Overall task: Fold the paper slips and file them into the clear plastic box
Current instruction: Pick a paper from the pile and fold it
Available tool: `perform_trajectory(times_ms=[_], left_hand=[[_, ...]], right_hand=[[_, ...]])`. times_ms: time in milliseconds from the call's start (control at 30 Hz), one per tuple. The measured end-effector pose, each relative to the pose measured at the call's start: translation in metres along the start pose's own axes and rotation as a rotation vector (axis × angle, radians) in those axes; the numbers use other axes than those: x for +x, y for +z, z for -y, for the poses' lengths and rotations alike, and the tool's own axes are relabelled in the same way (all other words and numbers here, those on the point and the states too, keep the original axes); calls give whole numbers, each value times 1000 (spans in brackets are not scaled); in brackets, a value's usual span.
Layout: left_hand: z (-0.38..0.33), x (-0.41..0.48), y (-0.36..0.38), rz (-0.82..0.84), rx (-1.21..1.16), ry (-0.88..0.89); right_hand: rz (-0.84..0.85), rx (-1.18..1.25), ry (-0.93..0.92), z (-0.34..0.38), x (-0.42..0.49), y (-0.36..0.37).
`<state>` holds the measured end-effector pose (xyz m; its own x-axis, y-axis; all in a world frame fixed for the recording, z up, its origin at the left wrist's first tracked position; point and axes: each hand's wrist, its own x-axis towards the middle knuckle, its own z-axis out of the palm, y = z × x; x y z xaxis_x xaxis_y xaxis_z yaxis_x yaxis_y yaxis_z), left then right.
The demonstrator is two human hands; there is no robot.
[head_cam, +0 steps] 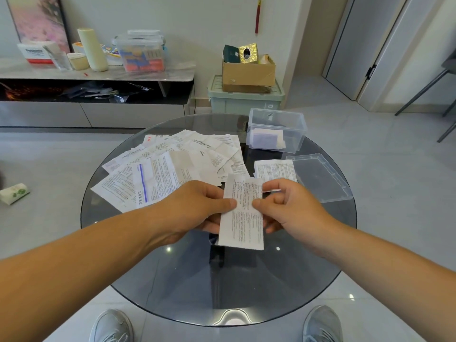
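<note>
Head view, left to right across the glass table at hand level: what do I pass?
pile of unfolded slips → left hand → held slip → right hand → box lid. The clear box sits farther back, overlapping these, so it is left out.

Cardboard box (248, 75) atop green bin (244, 102)
</note>
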<state>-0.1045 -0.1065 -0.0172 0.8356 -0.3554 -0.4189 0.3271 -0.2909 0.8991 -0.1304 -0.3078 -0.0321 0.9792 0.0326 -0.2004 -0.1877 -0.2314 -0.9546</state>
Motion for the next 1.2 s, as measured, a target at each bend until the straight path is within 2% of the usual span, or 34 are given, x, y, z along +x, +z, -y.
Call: perform_trajectory(times_ms=[100, 167, 300, 500, 600, 733, 833, 967, 1000, 1067, 1133, 1200], left_hand=[[2, 0, -2, 9, -51, -36], [4, 1, -4, 17, -128, -73], [5, 1, -10, 32, -269, -121], [8, 3, -12, -3, -291, -141], [5, 2, -10, -47, -259, -110], [2, -2, -6, -82, -207, -36], [2, -3, 0, -141, -190, 10], [-3, -7, 9, -108, -245, 64], [-3, -8, 10, -114, -176, 84], [0, -9, 8, -222, 203, 190], [1, -10, 3, -336, 593, 390], [3, -13, 2, -381, 832, 572]], right_hand=[[-95, -264, -236, -5, -3, -5], [-20, -417, -386, -5, -9, -9], [129, -437, -422, -9, -14, -12], [77, -426, -460, -10, -11, -10], [64, -326, -406, -10, -9, -9], [22, -34, -234, -4, -6, -5], [-23, -10, -148, 2, -6, -2], [24, 69, -39, 2, -7, 2], [2, 61, -48, 3, -7, 3], [-62, -92, -144, 4, -8, 1], [-103, -303, -290, 7, -11, -2], [-86, -386, -393, 10, -16, -2]])
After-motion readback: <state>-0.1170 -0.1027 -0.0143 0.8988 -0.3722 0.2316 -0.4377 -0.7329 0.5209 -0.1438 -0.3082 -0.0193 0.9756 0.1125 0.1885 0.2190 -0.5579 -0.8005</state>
